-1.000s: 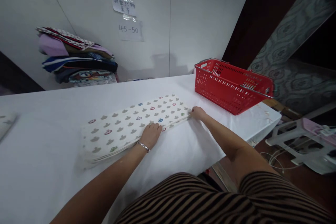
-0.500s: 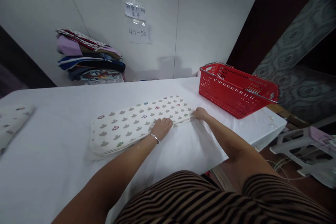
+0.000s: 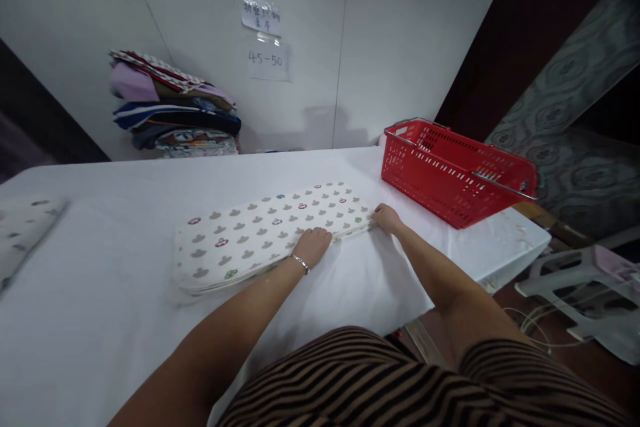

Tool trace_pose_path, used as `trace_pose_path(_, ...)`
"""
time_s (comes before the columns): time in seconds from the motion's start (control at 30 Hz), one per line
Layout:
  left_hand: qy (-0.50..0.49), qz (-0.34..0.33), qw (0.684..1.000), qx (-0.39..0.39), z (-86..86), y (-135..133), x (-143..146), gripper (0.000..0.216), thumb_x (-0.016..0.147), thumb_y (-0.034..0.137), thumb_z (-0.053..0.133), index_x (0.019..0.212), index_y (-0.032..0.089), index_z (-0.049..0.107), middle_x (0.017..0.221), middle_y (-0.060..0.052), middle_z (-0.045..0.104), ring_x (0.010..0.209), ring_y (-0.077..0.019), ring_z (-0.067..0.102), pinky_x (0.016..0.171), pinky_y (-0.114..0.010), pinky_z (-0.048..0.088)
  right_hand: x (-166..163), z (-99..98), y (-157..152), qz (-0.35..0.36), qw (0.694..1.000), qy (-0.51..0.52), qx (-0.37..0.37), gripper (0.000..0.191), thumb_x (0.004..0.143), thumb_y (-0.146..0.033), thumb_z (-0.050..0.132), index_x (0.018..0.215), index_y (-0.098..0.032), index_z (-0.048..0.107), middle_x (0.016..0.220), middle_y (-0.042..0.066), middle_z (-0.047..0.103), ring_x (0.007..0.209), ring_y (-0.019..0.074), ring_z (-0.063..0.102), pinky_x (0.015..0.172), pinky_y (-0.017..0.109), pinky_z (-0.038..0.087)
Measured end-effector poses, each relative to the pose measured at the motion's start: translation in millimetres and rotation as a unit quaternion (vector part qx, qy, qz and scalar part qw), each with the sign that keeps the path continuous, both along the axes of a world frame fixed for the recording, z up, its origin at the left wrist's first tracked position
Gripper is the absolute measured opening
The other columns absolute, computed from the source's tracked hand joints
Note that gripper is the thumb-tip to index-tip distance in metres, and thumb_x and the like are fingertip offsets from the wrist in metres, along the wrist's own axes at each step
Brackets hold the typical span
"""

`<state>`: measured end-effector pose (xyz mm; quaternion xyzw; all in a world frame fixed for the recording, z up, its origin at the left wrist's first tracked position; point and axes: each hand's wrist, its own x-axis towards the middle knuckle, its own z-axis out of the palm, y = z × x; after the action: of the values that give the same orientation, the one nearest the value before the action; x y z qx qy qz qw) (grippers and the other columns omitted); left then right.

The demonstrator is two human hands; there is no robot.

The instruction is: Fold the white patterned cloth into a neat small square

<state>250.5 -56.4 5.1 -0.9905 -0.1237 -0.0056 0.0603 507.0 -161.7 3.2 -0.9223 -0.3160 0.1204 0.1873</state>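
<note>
A folded white cloth (image 3: 265, 227) printed with grey, red, green and blue mushroom-like shapes lies in a long strip on the white-covered table (image 3: 135, 240). Its layers show along the near edge. My left hand (image 3: 313, 245), with a silver bracelet at the wrist, has its fingers curled over the middle of that edge. At the near right corner, my right hand (image 3: 387, 218) grips the cloth between thumb and fingers; the fingertips are partly hidden.
To the right on the table stands a red plastic basket (image 3: 445, 177) with metal handles. Folded clothes (image 3: 175, 107) are stacked by the wall. Another patterned cloth (image 3: 25, 230) lies at the far left. A white plastic stool (image 3: 590, 287) stands below on the right.
Both hands keep nearly the same places on the folded cloth. The whole view has shifted slightly, and the cloth looks unchanged.
</note>
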Motion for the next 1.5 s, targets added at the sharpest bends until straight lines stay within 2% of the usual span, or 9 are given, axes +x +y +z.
trace_pose_path(0.2,-0.007,0.008,1.000,-0.002,-1.7,-1.8,-1.0,0.029,0.083,0.004,0.036,0.105,0.015,0.053,0.098,-0.010,0.057,0.094,-0.0211,0.050,0.076,-0.033,0.037,-6.2,9.3,-2.2,0.021,0.998,-0.020,-0.050,0.025,0.076,-0.030,0.054,0.097,-0.017,0.061,0.089,0.008,0.066,0.079,0.0195,0.059,0.062,0.024,0.039)
trace_pose_path(0.3,-0.019,0.024,0.999,-0.021,-3.1,-2.0,-0.5,0.029,0.083,0.004,0.036,0.104,0.016,0.052,0.098,-0.010,0.057,0.096,-0.0206,0.049,0.078,-0.034,0.038,-14.1,15.0,-6.3,0.041,0.997,-0.059,-0.042,0.031,0.081,-0.033,0.051,0.107,-0.018,0.058,0.104,0.011,0.062,0.094,0.0219,0.056,0.073,0.027,0.041)
trace_pose_path(0.4,-0.033,0.048,0.997,-0.054,-4.5,-0.1,0.6,0.025,0.085,0.009,0.038,0.103,0.017,0.053,0.099,-0.009,0.057,0.098,-0.0206,0.049,0.080,-0.034,0.038,-28.1,15.6,-11.6,0.166,0.972,-0.161,0.039,0.026,0.087,-0.028,0.046,0.107,-0.018,0.059,0.112,0.010,0.058,0.105,0.0203,0.050,0.085,0.029,0.038)
trace_pose_path(0.5,-0.029,0.065,0.995,-0.072,-4.6,2.6,1.9,0.023,0.085,0.012,0.041,0.103,0.018,0.053,0.100,-0.009,0.058,0.098,-0.0209,0.050,0.080,-0.034,0.040,-47.6,10.1,-14.3,0.338,0.908,-0.212,0.127,0.020,0.085,-0.022,0.048,0.097,-0.017,0.063,0.105,0.009,0.061,0.099,0.0197,0.052,0.087,0.031,0.038)
trace_pose_path(0.6,-0.031,0.071,0.994,-0.073,-3.9,4.1,2.5,0.025,0.085,0.014,0.041,0.108,0.018,0.052,0.101,-0.009,0.059,0.097,-0.0215,0.052,0.080,-0.034,0.041,-65.5,2.7,-13.2,0.415,0.870,-0.214,0.161,0.018,0.084,-0.020,0.049,0.095,-0.019,0.063,0.101,0.008,0.062,0.096,0.0198,0.053,0.083,0.032,0.040)
trace_pose_path(0.73,-0.045,0.089,0.992,-0.080,-2.1,3.4,2.5,0.033,0.085,0.012,0.039,0.116,0.018,0.048,0.102,-0.009,0.061,0.097,-0.0209,0.054,0.077,-0.033,0.041,-77.2,-4.1,-8.6,0.416,0.864,-0.228,0.166,0.020,0.082,-0.018,0.053,0.100,-0.018,0.061,0.104,0.010,0.061,0.098,0.0207,0.052,0.084,0.034,0.038)
trace_pose_path(1.13,-0.029,0.163,0.977,-0.138,9.8,6.6,3.9,0.023,0.087,0.024,0.041,0.109,0.021,0.048,0.096,-0.008,0.062,0.091,-0.0209,0.059,0.071,-0.031,0.041,-94.2,-8.8,8.8,0.426,0.860,-0.242,0.141,0.026,0.082,-0.015,0.053,0.108,-0.017,0.055,0.106,0.010,0.060,0.098,0.0219,0.050,0.083,0.034,0.036)
trace_pose_path(1.3,-0.011,0.179,0.969,-0.170,17.4,8.9,5.0,0.022,0.087,0.025,0.041,0.108,0.022,0.046,0.096,-0.007,0.063,0.090,-0.0201,0.059,0.070,-0.030,0.040,-94.8,-11.1,9.9,0.410,0.865,-0.241,0.161,0.019,0.082,-0.012,0.050,0.100,-0.016,0.055,0.109,0.011,0.059,0.101,0.0223,0.049,0.083,0.034,0.036)
trace_pose_path(1.5,-0.017,0.176,0.969,-0.174,18.5,8.9,4.5,0.020,0.087,0.026,0.042,0.106,0.022,0.045,0.095,-0.006,0.063,0.089,-0.0200,0.059,0.070,-0.029,0.040,-94.5,-11.2,8.5,0.425,0.852,-0.253,0.168,0.012,0.084,-0.014,0.048,0.092,-0.017,0.057,0.111,0.011,0.057,0.102,0.0218,0.048,0.083,0.035,0.037)
